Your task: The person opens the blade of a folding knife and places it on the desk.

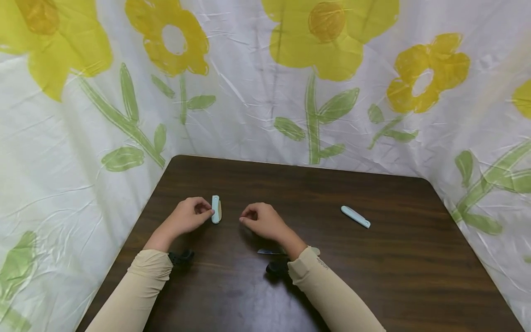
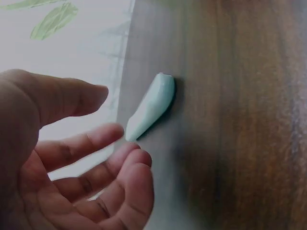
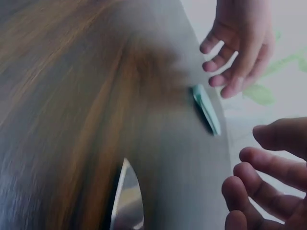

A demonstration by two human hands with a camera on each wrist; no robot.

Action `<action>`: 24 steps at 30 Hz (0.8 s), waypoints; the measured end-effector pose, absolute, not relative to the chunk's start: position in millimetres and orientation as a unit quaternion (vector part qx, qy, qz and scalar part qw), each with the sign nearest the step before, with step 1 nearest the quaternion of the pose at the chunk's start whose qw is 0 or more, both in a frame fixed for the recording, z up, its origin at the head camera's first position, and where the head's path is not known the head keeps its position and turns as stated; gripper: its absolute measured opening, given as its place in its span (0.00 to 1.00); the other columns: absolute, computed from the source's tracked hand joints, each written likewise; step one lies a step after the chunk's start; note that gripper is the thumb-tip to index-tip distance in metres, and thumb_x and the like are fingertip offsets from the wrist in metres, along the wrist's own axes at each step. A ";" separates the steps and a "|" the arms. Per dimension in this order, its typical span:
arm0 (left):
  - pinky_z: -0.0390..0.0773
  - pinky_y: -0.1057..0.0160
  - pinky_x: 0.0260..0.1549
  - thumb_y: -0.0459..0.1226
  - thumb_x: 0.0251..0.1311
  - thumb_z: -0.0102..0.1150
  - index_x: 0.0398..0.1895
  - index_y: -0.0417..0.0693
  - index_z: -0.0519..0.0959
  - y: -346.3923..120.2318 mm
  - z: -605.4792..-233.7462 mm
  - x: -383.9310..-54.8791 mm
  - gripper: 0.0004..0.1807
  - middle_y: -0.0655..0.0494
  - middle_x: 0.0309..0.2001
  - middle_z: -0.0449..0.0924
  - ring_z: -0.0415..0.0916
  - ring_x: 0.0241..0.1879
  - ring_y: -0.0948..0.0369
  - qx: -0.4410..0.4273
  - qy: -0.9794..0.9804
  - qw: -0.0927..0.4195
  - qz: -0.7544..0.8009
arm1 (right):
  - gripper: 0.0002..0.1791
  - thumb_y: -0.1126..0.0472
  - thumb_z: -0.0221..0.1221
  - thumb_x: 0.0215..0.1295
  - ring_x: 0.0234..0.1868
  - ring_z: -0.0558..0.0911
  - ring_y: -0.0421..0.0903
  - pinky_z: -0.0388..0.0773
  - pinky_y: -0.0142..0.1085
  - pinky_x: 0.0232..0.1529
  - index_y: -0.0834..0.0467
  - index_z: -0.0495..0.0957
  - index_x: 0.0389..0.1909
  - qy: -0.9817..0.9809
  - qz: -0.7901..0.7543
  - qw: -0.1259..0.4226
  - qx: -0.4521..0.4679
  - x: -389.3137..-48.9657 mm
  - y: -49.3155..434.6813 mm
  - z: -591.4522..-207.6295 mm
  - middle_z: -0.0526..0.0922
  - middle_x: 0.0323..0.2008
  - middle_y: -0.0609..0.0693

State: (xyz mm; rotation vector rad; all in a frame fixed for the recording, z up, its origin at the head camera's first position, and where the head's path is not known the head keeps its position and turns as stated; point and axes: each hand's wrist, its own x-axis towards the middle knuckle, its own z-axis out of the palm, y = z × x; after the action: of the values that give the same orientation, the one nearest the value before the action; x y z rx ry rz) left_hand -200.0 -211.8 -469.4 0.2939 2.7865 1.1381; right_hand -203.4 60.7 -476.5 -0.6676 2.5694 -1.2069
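Observation:
My left hand is just left of a light-blue folding knife on the table, folded, with a pale yellowish strip along one side. In the left wrist view, thumb and fingers are spread apart beside the knife, with nothing between them. Right of it, my right hand hovers over the table with loosely bent, unfilled fingers. Beneath the right wrist lies an unfolded knife, its blade showing and its middle hidden by the wrist. That blade points away from me in the right wrist view.
Another light-blue folded knife lies farther right on the dark wooden table. A white curtain with yellow flowers hangs along the table's back and sides. Both wrists wear black devices close to the tabletop.

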 end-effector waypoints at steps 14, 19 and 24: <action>0.75 0.60 0.34 0.41 0.71 0.64 0.57 0.27 0.81 -203.9 -474.5 -206.2 0.24 0.42 0.39 0.83 0.77 0.35 0.54 0.043 0.931 0.079 0.353 | 0.13 0.55 0.62 0.77 0.33 0.81 0.39 0.79 0.34 0.37 0.58 0.88 0.52 0.886 -0.384 0.158 -0.207 -221.6 12.6 -482.5 0.88 0.39 0.48; 0.75 0.61 0.31 0.39 0.70 0.66 0.55 0.28 0.82 -200.4 -474.6 -208.8 0.21 0.44 0.37 0.84 0.78 0.33 0.55 0.028 0.928 0.082 0.364 | 0.18 0.56 0.60 0.78 0.38 0.87 0.42 0.83 0.36 0.40 0.63 0.85 0.58 0.872 -0.403 0.200 -0.196 -227.0 5.1 -485.6 0.90 0.47 0.55; 0.76 0.61 0.31 0.39 0.70 0.67 0.54 0.28 0.83 -198.1 -475.0 -209.9 0.21 0.44 0.37 0.84 0.78 0.33 0.55 0.021 0.926 0.093 0.364 | 0.18 0.57 0.59 0.78 0.32 0.87 0.42 0.82 0.34 0.33 0.65 0.84 0.59 0.854 -0.438 0.217 -0.176 -229.1 1.5 -489.1 0.90 0.44 0.56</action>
State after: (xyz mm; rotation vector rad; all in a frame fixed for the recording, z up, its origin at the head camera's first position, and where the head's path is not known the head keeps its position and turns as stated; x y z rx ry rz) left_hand -209.9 -198.1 -475.0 0.0622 2.7486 1.0815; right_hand -229.1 1.5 -489.1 -0.4867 2.3664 -1.2124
